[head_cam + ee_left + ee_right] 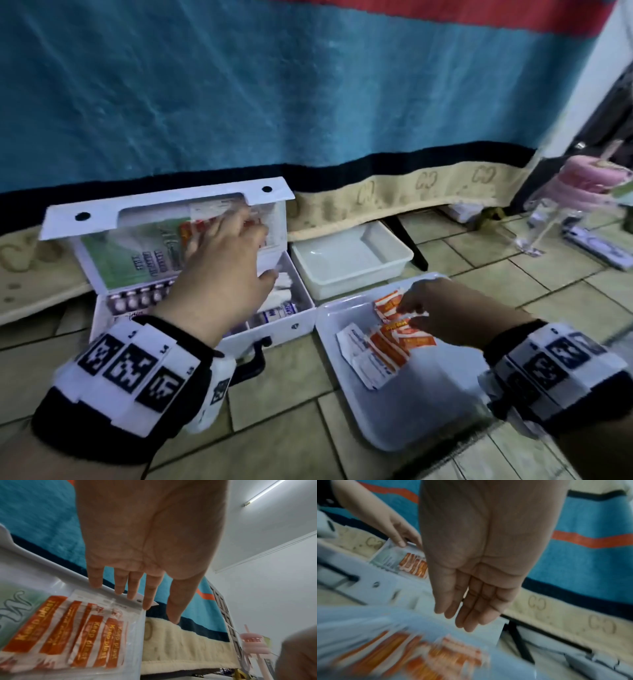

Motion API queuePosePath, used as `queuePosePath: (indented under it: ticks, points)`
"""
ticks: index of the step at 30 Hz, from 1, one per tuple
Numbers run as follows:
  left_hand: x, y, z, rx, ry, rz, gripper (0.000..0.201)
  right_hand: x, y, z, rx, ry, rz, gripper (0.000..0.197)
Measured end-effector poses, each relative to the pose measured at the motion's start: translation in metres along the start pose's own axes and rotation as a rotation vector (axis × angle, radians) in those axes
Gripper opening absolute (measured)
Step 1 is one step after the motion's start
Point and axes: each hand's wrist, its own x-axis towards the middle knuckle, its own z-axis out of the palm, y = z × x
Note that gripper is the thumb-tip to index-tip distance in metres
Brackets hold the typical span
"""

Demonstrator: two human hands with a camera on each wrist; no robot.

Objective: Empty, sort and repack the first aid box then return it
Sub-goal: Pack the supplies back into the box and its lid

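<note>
My left hand (219,260), grip open, reaches the first aid box (301,317) lid pocket's plasters (96,639); right hand (442,313), fingers straight, sorts emptied strips (400,337) in the tray (411,421).

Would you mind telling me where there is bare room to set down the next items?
The deep white tub behind the tray holds nothing. The tray's near half, below the plasters, is bare. The first aid box is crowded.
</note>
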Motion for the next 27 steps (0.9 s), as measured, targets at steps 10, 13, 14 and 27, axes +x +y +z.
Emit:
queuePosePath:
  ticks: [10,13,14,27]
  points:
    - [-0.006,0.019,0.013,-0.011,-0.14,0.031,0.056,0.004,-0.022,0.059,0.099,0.015,0.118,0.042]
    - [-0.007,0.024,0.014,-0.017,-0.153,0.05,0.054,0.004,-0.023,0.061,0.156,0.011,0.164,0.044]
    - [-0.008,0.025,0.014,-0.013,-0.155,0.056,0.053,0.004,-0.024,0.061,0.172,0.012,0.179,0.042]
    - [-0.006,0.021,0.014,-0.012,-0.162,0.046,0.054,-0.001,-0.015,0.045,0.276,0.041,0.201,0.027]
